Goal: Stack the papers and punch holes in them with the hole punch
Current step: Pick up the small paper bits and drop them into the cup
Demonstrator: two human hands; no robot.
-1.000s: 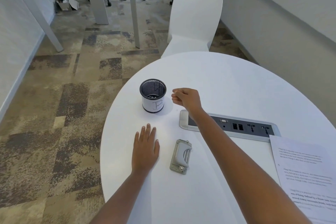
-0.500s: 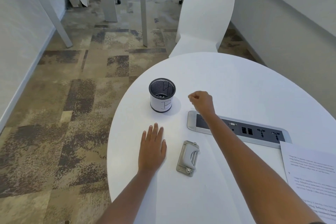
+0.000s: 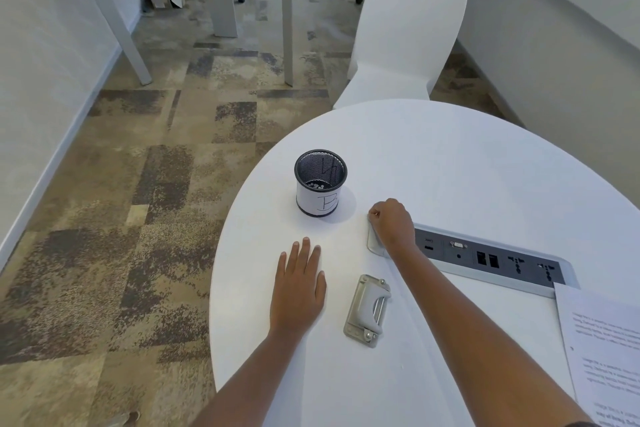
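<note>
Round white table (image 3: 450, 166) carries everything; a white chair (image 3: 405, 35) sits at its far side. Judging by the layout, neither stacking nor punching is under way: both hands are off the task items, so this reads as a gap between steps, or possibly the end, can't tell which. Papers (image 3: 602, 350) lie at the right edge of the table, printed side up, partly cut off by the frame; can't tell how many sheets or whether holes are in them. Grey power/data strip (image 3: 485, 255) is set into the tabletop between the papers and the mesh cup (image 3: 320, 183), which is marked "B" and has small white bits at the bottom. Hole punch (image 3: 367, 309) lies flat near the front, handle up, between the two forearms. Left hand (image 3: 299, 288) is flat on the table, fingers straight and close together, holding nothing, just beside the punch but not touching. Right hand (image 3: 391, 222) is curled into a loose fist on the strip's left end, well apart from the papers; can't tell whether it holds anything. Next move likely: right hand back to the papers, slide them toward the punch.
</note>
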